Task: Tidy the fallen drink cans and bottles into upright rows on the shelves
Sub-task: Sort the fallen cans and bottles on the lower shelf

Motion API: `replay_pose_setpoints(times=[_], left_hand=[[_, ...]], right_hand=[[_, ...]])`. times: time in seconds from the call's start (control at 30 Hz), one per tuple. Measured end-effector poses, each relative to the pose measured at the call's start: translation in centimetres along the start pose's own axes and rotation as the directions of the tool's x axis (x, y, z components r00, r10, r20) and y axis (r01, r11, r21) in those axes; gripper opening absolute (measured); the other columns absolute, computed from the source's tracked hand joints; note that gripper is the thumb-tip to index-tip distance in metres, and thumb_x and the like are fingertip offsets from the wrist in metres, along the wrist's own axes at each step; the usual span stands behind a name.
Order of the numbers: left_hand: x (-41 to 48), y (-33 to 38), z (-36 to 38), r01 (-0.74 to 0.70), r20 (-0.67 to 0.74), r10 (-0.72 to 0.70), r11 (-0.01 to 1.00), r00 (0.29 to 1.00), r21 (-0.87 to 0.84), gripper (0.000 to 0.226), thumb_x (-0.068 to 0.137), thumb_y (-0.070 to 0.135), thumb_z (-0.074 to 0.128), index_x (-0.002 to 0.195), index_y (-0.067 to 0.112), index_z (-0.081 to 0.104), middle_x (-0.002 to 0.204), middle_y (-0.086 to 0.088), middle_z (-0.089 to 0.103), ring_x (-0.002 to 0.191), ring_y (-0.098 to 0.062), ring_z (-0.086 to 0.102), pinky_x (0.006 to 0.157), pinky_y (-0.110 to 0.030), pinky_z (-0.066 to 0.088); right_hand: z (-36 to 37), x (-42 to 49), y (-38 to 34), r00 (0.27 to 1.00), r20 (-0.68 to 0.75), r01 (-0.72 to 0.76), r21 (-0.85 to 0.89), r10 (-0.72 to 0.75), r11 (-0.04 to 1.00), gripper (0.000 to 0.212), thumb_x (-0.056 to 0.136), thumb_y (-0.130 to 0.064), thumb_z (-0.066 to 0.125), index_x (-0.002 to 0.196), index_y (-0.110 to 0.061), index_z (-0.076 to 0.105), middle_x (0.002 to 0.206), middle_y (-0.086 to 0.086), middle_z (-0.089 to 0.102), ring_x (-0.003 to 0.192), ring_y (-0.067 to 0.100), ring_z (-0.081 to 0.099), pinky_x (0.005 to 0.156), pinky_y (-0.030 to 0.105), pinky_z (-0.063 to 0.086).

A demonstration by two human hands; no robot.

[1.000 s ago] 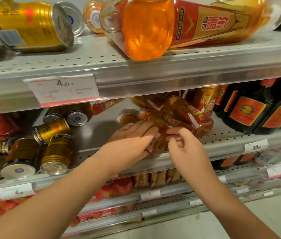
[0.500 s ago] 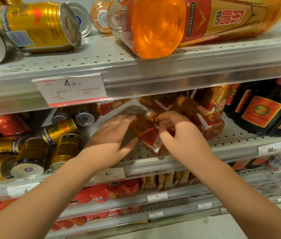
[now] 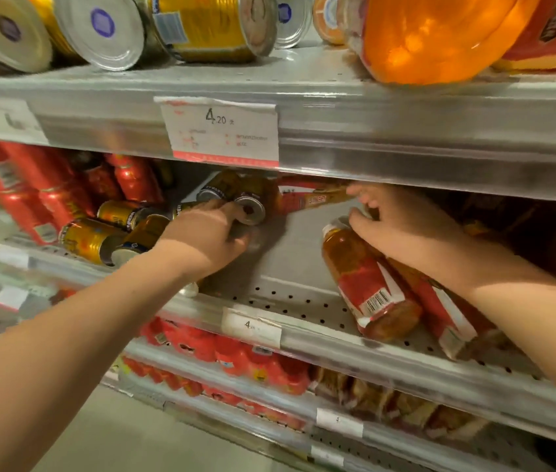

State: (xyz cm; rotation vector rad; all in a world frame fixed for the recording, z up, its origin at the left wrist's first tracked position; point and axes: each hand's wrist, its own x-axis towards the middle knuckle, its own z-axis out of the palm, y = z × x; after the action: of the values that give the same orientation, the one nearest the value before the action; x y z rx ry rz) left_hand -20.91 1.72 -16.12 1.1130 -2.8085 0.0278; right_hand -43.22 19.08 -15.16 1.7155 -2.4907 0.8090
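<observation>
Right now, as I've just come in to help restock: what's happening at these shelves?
A person reaches both bare hands into the middle shelf. The left hand curls round a gold can lying on its side among other toppled cans. The right hand is at the neck of a fallen orange bottle; whether it grips is unclear. No upright row has been formed here yet.

Above the white paper price tag (image 3: 219,129), the gold metal cans (image 3: 208,25) are sliced off by the top edge; up-right of it, the big orange plastic bottle (image 3: 433,39) is cropped too. Below-left of the tag, red metal cans (image 3: 31,195) are smeared by blur. Its small print cannot be read. Below it, the grip of the left hand (image 3: 201,240) is masked by its own back.
</observation>
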Motion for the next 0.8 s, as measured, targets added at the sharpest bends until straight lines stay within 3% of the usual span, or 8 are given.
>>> replay_pose_setpoints(times=[0.17, 0.27, 0.33, 0.43, 0.53, 0.6, 0.7, 0.8], left_hand=[[2.9, -1.1, 0.2, -0.107, -0.086, 0.112, 0.992, 0.99, 0.061, 0.053, 0.098, 0.06, 0.048, 0.136, 0.024, 0.055, 0.13, -0.006, 0.06, 0.115, -0.026, 0.058, 0.098, -0.04, 0.048], [5.7, -2.0, 0.6, -0.114, -0.127, 0.12, 0.992, 0.985, 0.06, 0.056, 0.098, 0.061, 0.046, 0.142, 0.027, 0.05, 0.142, -0.003, 0.055, 0.128, -0.026, 0.053, 0.106, -0.041, 0.043], [7.7, -2.5, 1.1, -0.126, -0.144, 0.129, 0.992, 0.981, 0.029, 0.057, 0.098, 0.062, 0.044, 0.143, 0.027, 0.05, 0.143, -0.003, 0.056, 0.131, -0.026, 0.052, 0.109, -0.042, 0.043], [10.4, -3.1, 1.8, -0.15, -0.044, 0.148, 0.988, 0.988, -0.047, 0.064, 0.096, 0.065, 0.045, 0.149, 0.029, 0.043, 0.15, -0.002, 0.051, 0.143, -0.028, 0.041, 0.116, -0.048, 0.036], [12.2, -3.8, 2.4, -0.107, 0.103, 0.118, 0.989, 0.988, -0.101, 0.074, 0.089, 0.076, 0.044, 0.154, 0.042, 0.032, 0.158, -0.001, 0.038, 0.147, -0.032, 0.033, 0.118, -0.055, 0.03], [12.8, -4.3, 2.7, -0.081, 0.163, 0.101, 0.988, 0.981, -0.13, 0.078, 0.083, 0.083, 0.042, 0.153, 0.051, 0.027, 0.161, 0.004, 0.032, 0.148, -0.032, 0.028, 0.119, -0.056, 0.028], [13.1, -5.1, 2.3, -0.104, 0.208, 0.15, 0.971, 0.967, -0.216, 0.08, 0.072, 0.085, 0.037, 0.148, 0.06, 0.027, 0.159, 0.011, 0.039, 0.146, -0.026, 0.035, 0.119, -0.051, 0.031], [13.2, -6.1, 1.8, -0.086, 0.198, 0.135, 0.968, 0.971, -0.236, 0.066, 0.082, 0.074, 0.04, 0.146, 0.056, 0.035, 0.152, 0.011, 0.049, 0.137, -0.021, 0.047, 0.108, -0.035, 0.036]], right_hand=[[0.8, 3.7, 0.3, 0.971, -0.003, 0.239, -0.12, -0.241, 0.964, 0.034, 0.094, -0.024, 0.065, 0.126, -0.013, 0.061, 0.111, 0.007, 0.068, 0.094, 0.022, 0.066, 0.088, 0.039, 0.056], [2.0, 6.1, 1.1, 0.977, 0.021, 0.211, -0.147, -0.211, 0.966, 0.038, 0.094, -0.028, 0.065, 0.131, -0.023, 0.059, 0.115, 0.002, 0.066, 0.094, 0.018, 0.064, 0.08, 0.031, 0.055], [2.9, 7.7, 1.7, 0.988, 0.061, 0.149, -0.187, -0.14, 0.971, 0.045, 0.094, -0.033, 0.065, 0.136, -0.032, 0.051, 0.121, 0.0, 0.06, 0.098, 0.017, 0.06, 0.073, 0.023, 0.045], [3.7, 10.2, 2.6, 0.99, 0.118, 0.102, -0.279, -0.071, 0.955, 0.064, 0.09, -0.038, 0.069, 0.146, -0.036, 0.038, 0.14, 0.003, 0.048, 0.12, 0.024, 0.054, 0.088, 0.032, 0.046], [3.9, 12.1, 3.3, 0.983, 0.173, 0.111, -0.308, -0.059, 0.945, 0.075, 0.085, -0.04, 0.074, 0.149, -0.035, 0.036, 0.143, 0.003, 0.046, 0.124, 0.025, 0.053, 0.098, 0.039, 0.049], [4.2, 12.8, 3.2, 0.974, 0.21, 0.146, -0.298, -0.085, 0.943, 0.074, 0.081, -0.041, 0.077, 0.145, -0.034, 0.041, 0.136, 0.0, 0.052, 0.117, 0.021, 0.057, 0.091, 0.032, 0.05], [5.3, 13.5, 2.7, 0.946, 0.271, 0.255, -0.29, -0.177, 0.922, 0.071, 0.076, -0.036, 0.083, 0.137, -0.032, 0.048, 0.122, -0.004, 0.063, 0.102, 0.013, 0.061, 0.077, 0.012, 0.04], [6.6, 14.1, 2.1, 0.938, 0.277, 0.279, -0.246, -0.209, 0.928, 0.077, 0.074, -0.032, 0.087, 0.14, -0.023, 0.048, 0.124, 0.004, 0.064, 0.1, 0.017, 0.061, 0.078, 0.012, 0.036]])
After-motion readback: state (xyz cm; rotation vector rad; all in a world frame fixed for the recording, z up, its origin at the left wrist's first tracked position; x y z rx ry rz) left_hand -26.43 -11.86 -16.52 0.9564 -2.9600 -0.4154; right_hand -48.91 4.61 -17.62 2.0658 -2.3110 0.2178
